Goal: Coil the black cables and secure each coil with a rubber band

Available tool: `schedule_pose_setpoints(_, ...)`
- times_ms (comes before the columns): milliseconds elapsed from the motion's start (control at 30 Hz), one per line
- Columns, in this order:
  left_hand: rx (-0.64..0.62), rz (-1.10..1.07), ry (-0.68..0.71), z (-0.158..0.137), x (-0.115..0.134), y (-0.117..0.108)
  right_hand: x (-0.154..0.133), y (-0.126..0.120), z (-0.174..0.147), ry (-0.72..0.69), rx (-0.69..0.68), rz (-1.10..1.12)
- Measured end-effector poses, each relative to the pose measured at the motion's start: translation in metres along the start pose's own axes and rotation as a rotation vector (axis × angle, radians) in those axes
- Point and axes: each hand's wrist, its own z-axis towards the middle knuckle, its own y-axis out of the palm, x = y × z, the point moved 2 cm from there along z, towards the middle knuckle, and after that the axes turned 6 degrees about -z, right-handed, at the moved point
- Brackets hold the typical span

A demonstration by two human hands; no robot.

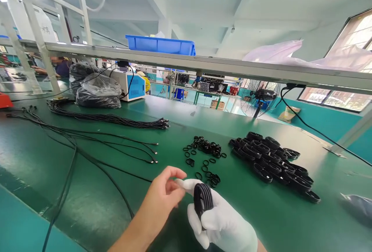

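A small bundle of coiled black cable [204, 198] sits in my right hand [223, 221], which wears a white glove; thumb and fingers are closed round the coil. Just left of it is my bare left hand [164, 192], its fingers curled close to the gloved index fingertip. Whatever lies between those curled fingers is hidden. A loose black cable [116, 168] runs across the bench and disappears behind the left hand. Beyond both hands lie many small black rings [205, 145], some heaped and some scattered.
Coiled cables [270, 159] are piled on the green bench [95, 201] at the right. Straight cables [116, 118] lie at the left, before a plastic-wrapped bundle [99, 91] and a blue-white machine [132, 85]. A shelf [221, 64] crosses above, carrying a blue bin [161, 46]. A person sits far left.
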Motion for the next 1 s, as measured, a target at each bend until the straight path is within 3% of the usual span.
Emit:
schedule_pose_setpoints(67, -0.009, 0.186, 0.069, -0.001, 0.009, -0.005, 0.000, 0.000, 0.000, 0.062, -0.010, 0.016)
schedule_pose_setpoints(133, -0.125, 0.295, 0.113, 0.000, 0.017, -0.006, 0.002, 0.003, 0.000, 0.127, -0.069, 0.056)
schedule_pose_setpoints(233, -0.247, 0.293, 0.055, 0.010, 0.021, -0.008, 0.004, 0.008, 0.002, 0.137, -0.068, 0.141)
schedule_pose_setpoints(333, -0.234, 0.178, -0.062, 0.023, 0.015, -0.011, 0.004, 0.011, 0.007, 0.085, 0.109, 0.137)
schedule_pose_setpoints(500, -0.135, 0.050, -0.127, 0.029, 0.003, -0.012, -0.002, 0.015, 0.014, -0.008, 0.323, -0.179)
schedule_pose_setpoints(633, -0.034, 0.070, -0.119, 0.017, -0.001, -0.011, -0.004, 0.016, 0.014, 0.010, 0.287, -0.117)
schedule_pose_setpoints(800, -0.121, 0.013, -0.154, 0.005, -0.012, -0.003, -0.001, 0.014, 0.014, 0.082, 0.279, -0.228)
schedule_pose_setpoints(1000, -0.107, -0.116, -0.202, 0.006, -0.027, -0.002, 0.007, 0.010, 0.014, 0.126, 0.291, -0.193)
